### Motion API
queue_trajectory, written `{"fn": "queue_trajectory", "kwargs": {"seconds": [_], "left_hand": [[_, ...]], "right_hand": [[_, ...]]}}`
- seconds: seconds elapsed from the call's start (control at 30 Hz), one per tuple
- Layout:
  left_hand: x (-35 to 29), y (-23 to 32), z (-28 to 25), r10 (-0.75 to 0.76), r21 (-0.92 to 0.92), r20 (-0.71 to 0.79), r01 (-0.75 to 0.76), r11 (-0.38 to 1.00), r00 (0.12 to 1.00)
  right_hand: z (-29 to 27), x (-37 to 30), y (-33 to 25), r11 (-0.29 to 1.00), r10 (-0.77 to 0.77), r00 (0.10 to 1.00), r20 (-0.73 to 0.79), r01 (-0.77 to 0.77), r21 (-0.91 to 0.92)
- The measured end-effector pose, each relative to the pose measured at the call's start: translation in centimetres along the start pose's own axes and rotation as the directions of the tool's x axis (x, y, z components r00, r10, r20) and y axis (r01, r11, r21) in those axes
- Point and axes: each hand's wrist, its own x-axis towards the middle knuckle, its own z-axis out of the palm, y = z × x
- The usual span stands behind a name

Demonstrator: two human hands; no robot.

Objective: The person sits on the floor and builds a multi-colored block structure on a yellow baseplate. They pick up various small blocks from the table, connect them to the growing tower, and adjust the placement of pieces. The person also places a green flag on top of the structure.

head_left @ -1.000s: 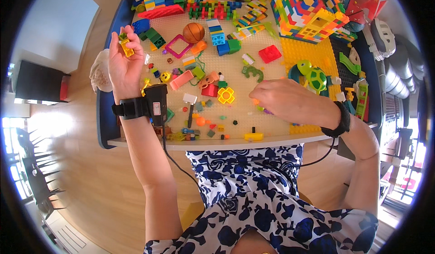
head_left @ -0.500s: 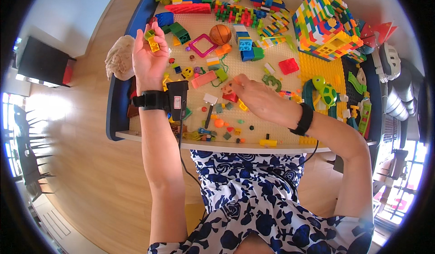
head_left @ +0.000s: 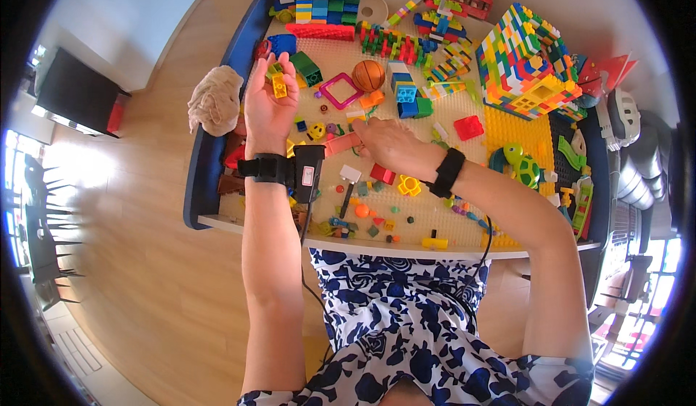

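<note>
My left hand (head_left: pixel 270 114) is palm up over the left of the play table, its fingers curled around a small yellow toy brick (head_left: pixel 279 85). A green brick (head_left: pixel 275 68) sits against the yellow one, near the fingertips. My right hand (head_left: pixel 397 145) reaches palm down over the table's middle, fingers drawn together. Its fingertips meet the right end of a flat pink brick (head_left: pixel 339 145); what they hold, if anything, is hidden under the hand. Below that hand lie a red brick (head_left: pixel 383 174) and a yellow flower-shaped piece (head_left: pixel 409 185). A toy hammer (head_left: pixel 349 176) lies nearby.
A tall multicoloured brick house (head_left: pixel 525 65) stands at the right, with a toy turtle (head_left: pixel 521 165) in front. A small basketball (head_left: pixel 368 76), a magenta square frame (head_left: pixel 341 90) and brick stacks fill the back. A beige cloth bundle (head_left: pixel 216 100) rests at the left edge.
My right hand has moved left, off the red brick to the pink brick's end. My left hand still holds the yellow and green bricks. The whole view has shifted slightly.
</note>
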Motion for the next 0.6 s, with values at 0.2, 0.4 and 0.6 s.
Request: {"fn": "queue_trajectory", "kwargs": {"seconds": [0.2,0.4,0.6], "left_hand": [[-0.1,-0.4,-0.1,-0.015,0.009,0.036,0.014,1.000,0.999],[-0.1,-1.1,-0.1,-0.050,0.032,-0.001,0.050,0.998,0.999],[-0.3,-1.0,-0.2,-0.040,0.050,-0.043,0.042,0.998,0.998]], "right_hand": [[-1.7,-0.6,-0.1,0.973,0.226,0.942,0.248,-0.229,-0.017],[0.1,0.1,0.4,0.965,0.248,0.968,0.018,-0.249,0.078],[0.3,0.2,-1.3,0.983,0.168,0.985,0.040,-0.165,-0.078]]}}
